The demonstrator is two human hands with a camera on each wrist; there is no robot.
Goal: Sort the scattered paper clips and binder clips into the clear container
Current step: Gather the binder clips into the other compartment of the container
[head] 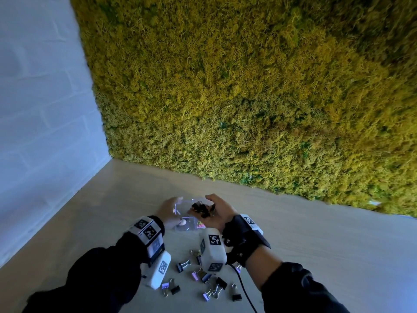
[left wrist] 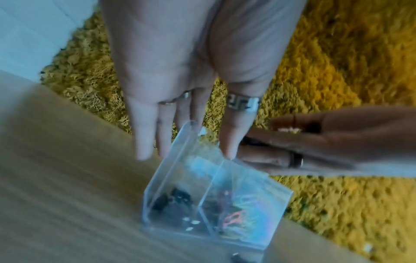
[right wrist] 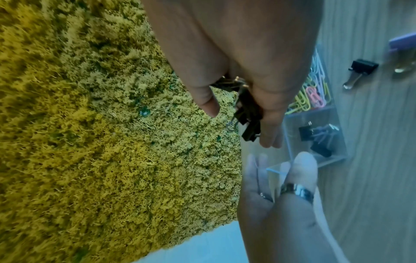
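Observation:
The clear container (head: 190,224) stands on the wooden table and has two compartments. One compartment holds black binder clips (left wrist: 173,197), the other coloured paper clips (left wrist: 236,217). My left hand (head: 174,207) pinches the container's far left wall between thumb and straight fingers (left wrist: 144,142). My right hand (head: 203,203) hovers just above the container, cupped around a bunch of black binder clips (right wrist: 247,115). Several black and lilac binder clips (head: 209,281) lie scattered on the table near my wrists.
A yellow-green moss wall (head: 248,86) rises right behind the table's far edge, with a white brick wall (head: 40,109) on the left. A black cable (head: 244,290) runs from my right wrist toward me. Bare wooden table (head: 316,233) stretches to the right.

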